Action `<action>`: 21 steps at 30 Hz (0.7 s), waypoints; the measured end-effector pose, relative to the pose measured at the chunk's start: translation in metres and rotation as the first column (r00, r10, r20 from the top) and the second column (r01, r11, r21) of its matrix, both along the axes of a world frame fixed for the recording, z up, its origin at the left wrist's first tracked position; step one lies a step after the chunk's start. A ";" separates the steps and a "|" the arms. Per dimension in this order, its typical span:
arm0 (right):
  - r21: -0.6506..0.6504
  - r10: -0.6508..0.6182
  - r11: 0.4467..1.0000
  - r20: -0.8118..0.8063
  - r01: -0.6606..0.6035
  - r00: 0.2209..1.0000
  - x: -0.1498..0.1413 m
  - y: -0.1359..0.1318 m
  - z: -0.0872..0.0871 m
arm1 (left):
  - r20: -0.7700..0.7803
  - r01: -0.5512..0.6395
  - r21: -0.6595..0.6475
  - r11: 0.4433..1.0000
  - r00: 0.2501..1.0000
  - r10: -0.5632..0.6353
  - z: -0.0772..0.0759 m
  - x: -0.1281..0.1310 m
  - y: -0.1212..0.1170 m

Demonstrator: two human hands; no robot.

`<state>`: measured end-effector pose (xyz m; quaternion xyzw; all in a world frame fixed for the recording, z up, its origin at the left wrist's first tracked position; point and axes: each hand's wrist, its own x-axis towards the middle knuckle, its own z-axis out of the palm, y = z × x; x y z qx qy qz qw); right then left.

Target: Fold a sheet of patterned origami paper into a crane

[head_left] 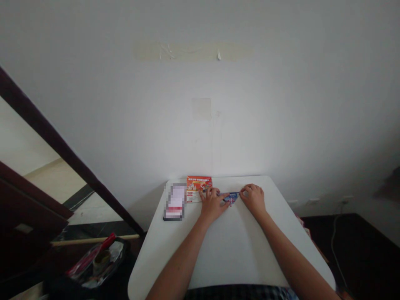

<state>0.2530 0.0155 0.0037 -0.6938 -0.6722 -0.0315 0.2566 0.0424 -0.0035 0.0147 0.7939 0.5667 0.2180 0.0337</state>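
Observation:
A small blue printed paper [231,199], folded to a pointed, roughly triangular shape, lies on the white table [231,254]. My left hand [214,203] rests over its left side with the fingers spread, some on the paper and others reaching towards a red and white printed leaflet [195,183]. The right corner of the blue paper is pinched between the thumb and fingertips of my right hand [253,197]. Part of the blue paper is hidden under my left fingers.
A phone [175,203], its screen blurred, lies at the table's left beside the leaflet. The wall [250,125] rises behind the table's far edge. On the floor to the left stands a bin [103,260] with rubbish. A cable [333,237] hangs at the right.

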 end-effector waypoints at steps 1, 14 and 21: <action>-0.005 -0.002 1.000 -0.007 0.002 1.000 0.000 0.000 0.000 | 0.002 0.000 -0.006 1.000 1.000 0.000 0.000 0.000 0.000; -0.055 0.021 0.998 0.002 -0.021 1.000 -0.005 -0.010 -0.001 | 0.019 0.000 -0.005 1.000 1.000 0.000 0.000 -0.001 0.001; -0.029 0.054 0.998 0.004 -0.054 0.999 -0.010 -0.017 -0.009 | 0.029 0.001 -0.011 1.000 1.000 0.000 0.001 0.000 0.001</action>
